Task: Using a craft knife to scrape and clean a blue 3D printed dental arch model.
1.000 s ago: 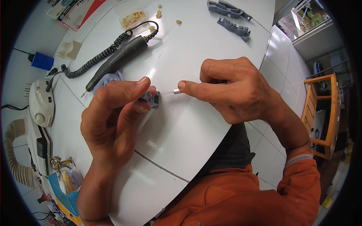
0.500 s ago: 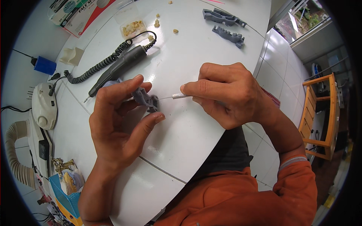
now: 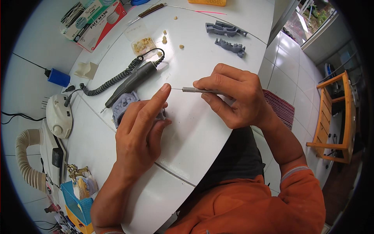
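My left hand (image 3: 136, 136) is wrapped around a grey-blue dental model (image 3: 124, 104), partly hidden behind the fingers. Its curved, bumpy side shows to the left of the hand. The left index finger stretches out, with its tip at the fine point of a slim metal hand tool (image 3: 191, 89). My right hand (image 3: 237, 95) pinches that tool by its knurled handle between thumb and fingers, holding it roughly level above the white table (image 3: 191, 144). Whether fingertip and point actually touch is too small to tell.
A dark rotary handpiece (image 3: 132, 82) with coiled cord lies beyond my left hand. Farther back are a small box of tooth-like pieces (image 3: 144, 46), a knife (image 3: 152, 10) and two grey model parts (image 3: 230, 47). Left stand a white control unit (image 3: 58, 117) and a blue basket (image 3: 76, 201).
My left hand has turned, swinging the model to the left of the fingers, and its index finger now reaches the tool's point. Before, the point was beside the model. The view has shifted slightly.
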Tool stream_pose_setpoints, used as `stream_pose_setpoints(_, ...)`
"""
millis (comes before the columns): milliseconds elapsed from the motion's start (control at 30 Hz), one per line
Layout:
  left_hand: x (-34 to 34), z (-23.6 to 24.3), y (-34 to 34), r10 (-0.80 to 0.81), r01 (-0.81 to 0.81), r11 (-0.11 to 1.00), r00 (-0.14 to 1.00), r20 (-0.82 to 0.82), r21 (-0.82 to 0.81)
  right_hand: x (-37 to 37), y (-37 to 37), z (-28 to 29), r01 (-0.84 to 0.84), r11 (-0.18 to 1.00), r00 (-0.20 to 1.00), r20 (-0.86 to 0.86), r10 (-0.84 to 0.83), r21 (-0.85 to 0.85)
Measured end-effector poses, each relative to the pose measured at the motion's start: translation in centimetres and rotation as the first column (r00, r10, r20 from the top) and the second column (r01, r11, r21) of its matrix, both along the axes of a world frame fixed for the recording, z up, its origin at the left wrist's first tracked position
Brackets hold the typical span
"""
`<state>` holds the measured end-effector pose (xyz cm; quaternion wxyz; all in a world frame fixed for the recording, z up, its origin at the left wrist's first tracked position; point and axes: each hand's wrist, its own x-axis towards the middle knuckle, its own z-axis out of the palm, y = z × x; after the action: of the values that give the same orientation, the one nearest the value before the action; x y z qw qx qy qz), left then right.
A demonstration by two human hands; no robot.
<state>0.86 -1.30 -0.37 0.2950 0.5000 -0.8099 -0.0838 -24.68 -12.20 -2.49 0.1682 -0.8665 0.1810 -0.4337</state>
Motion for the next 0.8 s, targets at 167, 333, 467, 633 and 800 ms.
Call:
stream_pose_setpoints(167,-0.1,-0.8,0.1,0.037,-0.041,0.999,0.986,-0.166,-0.025,0.1,-0.2,-0.3,0.086,0.996,0.995,0.047,-0.087,0.018)
stream_pose_setpoints(333,-1.3,0.5,1.2,0.14,0.088,0.963,0.647,-0.749,0.256,-0.1,0.4,0.0,0.147,0.986,0.984,0.086,-0.153,0.073)
stream_pose_setpoints(467,-0.6,0.3,0.6,0.27,0.211,0.878,0.522,-0.809,0.43,0.1,2.6,0.1,0.14,0.976,0.988,0.046,-0.15,0.166)
stream_pose_setpoints(633,-0.6,0.2,0.7,0.214,0.214,0.873,0.641,-0.738,0.439,0.4,4.8,0.5,0.062,0.968,0.998,-0.015,-0.061,0.244)
stream_pose_setpoints(800,-0.4,-0.2,0.7,0.198,0.206,0.869,0.69,-0.696,0.451,0.1,4.9,0.6,0.035,0.983,0.994,-0.105,-0.017,0.179)
